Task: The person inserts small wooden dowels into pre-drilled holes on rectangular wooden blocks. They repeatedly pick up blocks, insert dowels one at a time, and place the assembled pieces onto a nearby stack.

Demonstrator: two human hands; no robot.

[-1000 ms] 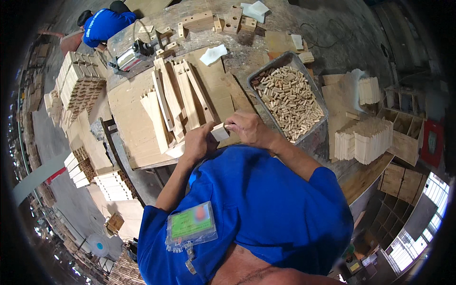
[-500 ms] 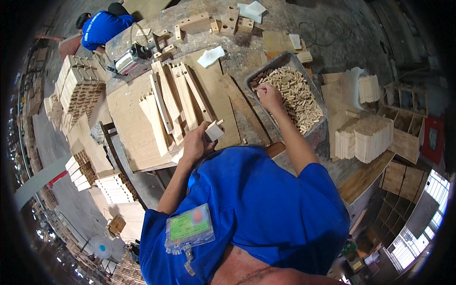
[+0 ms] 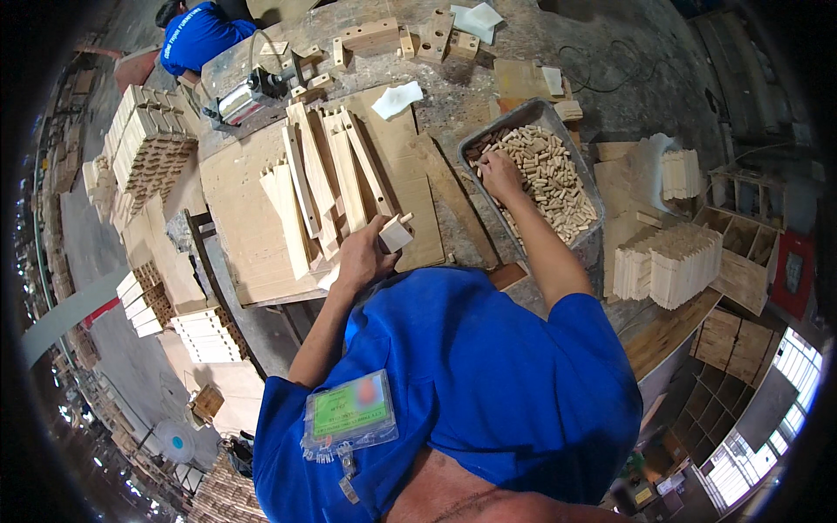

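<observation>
My left hand point(image 3: 364, 258) is closed round a pale wooden piece point(image 3: 397, 235) near the table's front edge; a short dowel sticks out of its end. Just beyond it, several long wooden strips point(image 3: 347, 170) lie side by side on a cardboard sheet point(image 3: 240, 218), some with drilled holes. To the right, a grey plastic bin point(image 3: 594, 193) holds a heap of small wooden dowels point(image 3: 551, 179). My right hand point(image 3: 501, 174) reaches into the bin's left side, fingers pinched together at the dowels. Whatever is between those fingertips is too small to make out.
A power tool point(image 3: 248, 100) lies at the back left, with drilled wooden blocks point(image 3: 370, 37) behind. Stacked wooden parts point(image 3: 148, 139) stand at the left, more bundles point(image 3: 667, 266) at the right. A co-worker in blue point(image 3: 205, 39) bends at the far left.
The view has shifted slightly. My right hand stays at the dowels in the bin, and my left hand keeps its hold on the wooden piece.
</observation>
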